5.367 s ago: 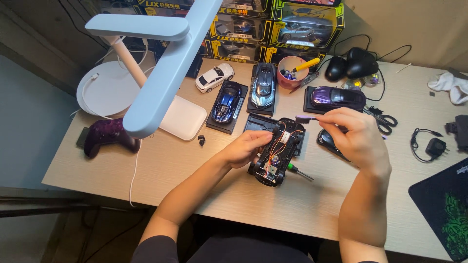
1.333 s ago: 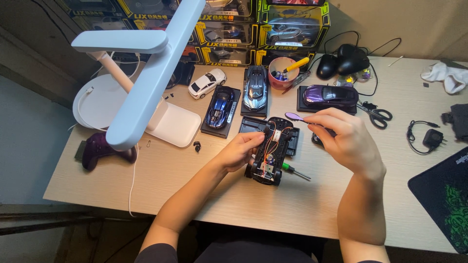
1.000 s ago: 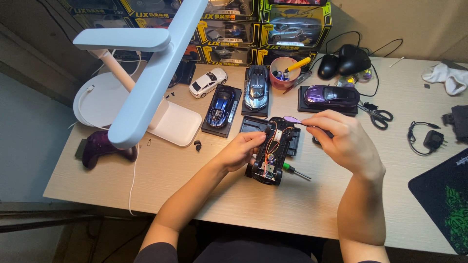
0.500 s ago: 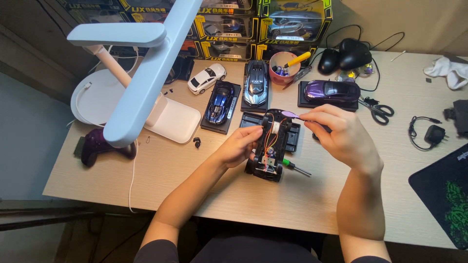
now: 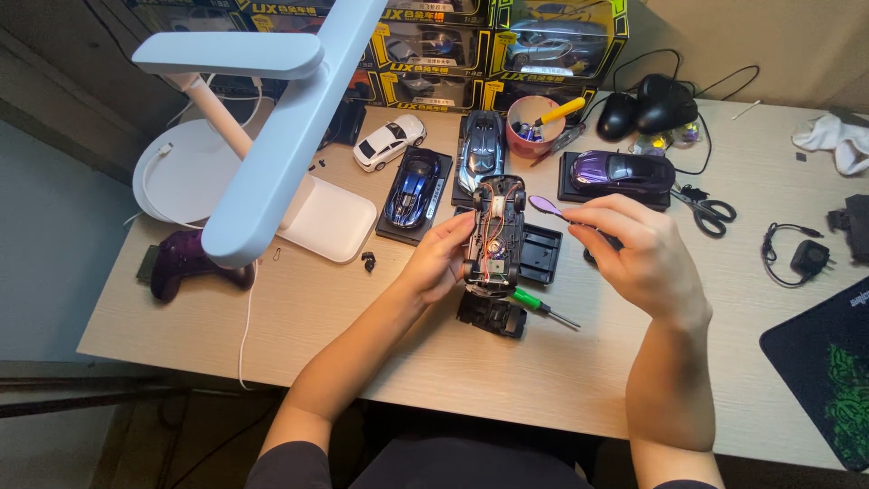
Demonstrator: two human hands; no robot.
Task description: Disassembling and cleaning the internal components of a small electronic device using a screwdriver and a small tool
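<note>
While the left hand (image 5: 441,263) curls around the side of an opened model car chassis (image 5: 494,231), gripping it with fingers and thumb, the chassis sits tilted up off the wooden desk (image 5: 380,344), its wiring and inner parts facing the camera. Just beside it to the right, the right hand (image 5: 638,258) pinches the stem of a small purple pry tool (image 5: 546,206), whose flat rounded tip hovers close to the chassis's upper right corner; whether the tip touches it is hard to tell from this angle. Below the chassis lies a black car part (image 5: 491,315) with a green-handled screwdriver (image 5: 540,307) beside it, and a black plastic base (image 5: 539,254) lies partly behind. Farther back stand a blue model car (image 5: 412,186), a white model car (image 5: 387,141), a dark grey model car (image 5: 480,145) and a purple model car (image 5: 621,170) on black plinths, near a pink cup (image 5: 534,127) of tools. Along the desk's rear edge runs a row of boxes (image 5: 507,45), black with yellow trim and clear windows showing cars inside. A white desk lamp (image 5: 272,118) reaches over the left side, above a purple game controller (image 5: 186,263).
</note>
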